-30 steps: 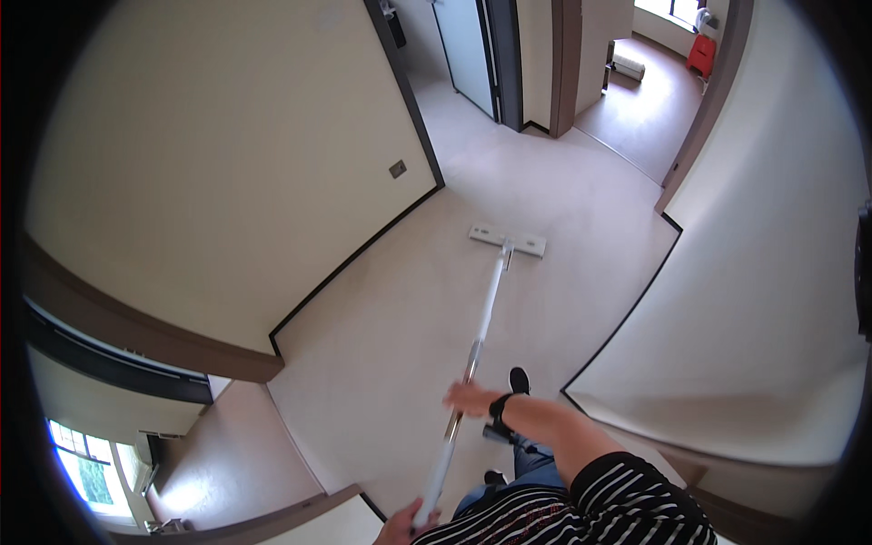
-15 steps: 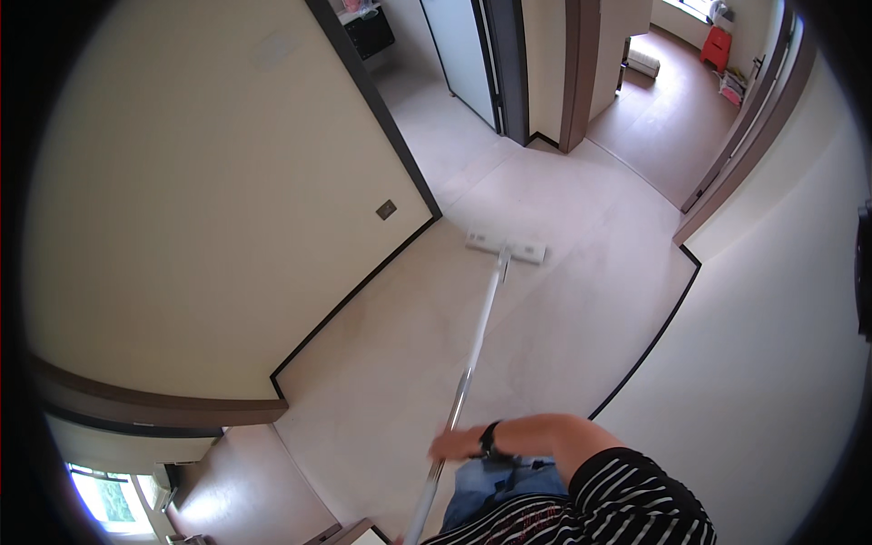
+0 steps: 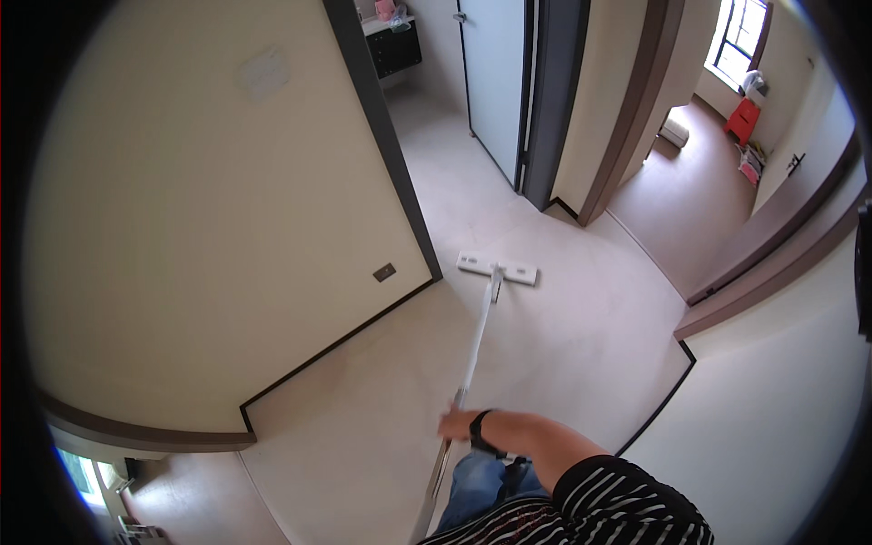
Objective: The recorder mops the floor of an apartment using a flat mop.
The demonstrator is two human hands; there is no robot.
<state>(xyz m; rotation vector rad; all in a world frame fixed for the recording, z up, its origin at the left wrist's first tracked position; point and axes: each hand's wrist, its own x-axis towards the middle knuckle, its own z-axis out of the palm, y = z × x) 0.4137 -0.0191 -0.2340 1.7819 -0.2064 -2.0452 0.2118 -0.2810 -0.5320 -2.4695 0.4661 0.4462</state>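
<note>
My right hand (image 3: 457, 424) is closed around the pole of a flat mop, with a black watch (image 3: 483, 434) on its wrist. The mop pole (image 3: 476, 341) is white in its upper stretch and metallic near my hand, and it slants away from me. At its far end the white rectangular mop head (image 3: 522, 272) lies flat on the floor, just beyond the left wall's corner. The lower end of the pole runs out of the picture at the bottom edge. My left hand does not show.
The pale floor (image 3: 381, 381) runs between a beige left wall (image 3: 182, 227) and a right wall (image 3: 772, 391), both with dark skirting. Ahead stand an open pale door (image 3: 495, 82) and a doorway to a room with a red stool (image 3: 742, 121). Another doorway opens at lower left.
The mop head has slid forward past the left wall's corner. My right arm has reached ahead with the pole. The view has tilted up, showing more of the rooms ahead.
</note>
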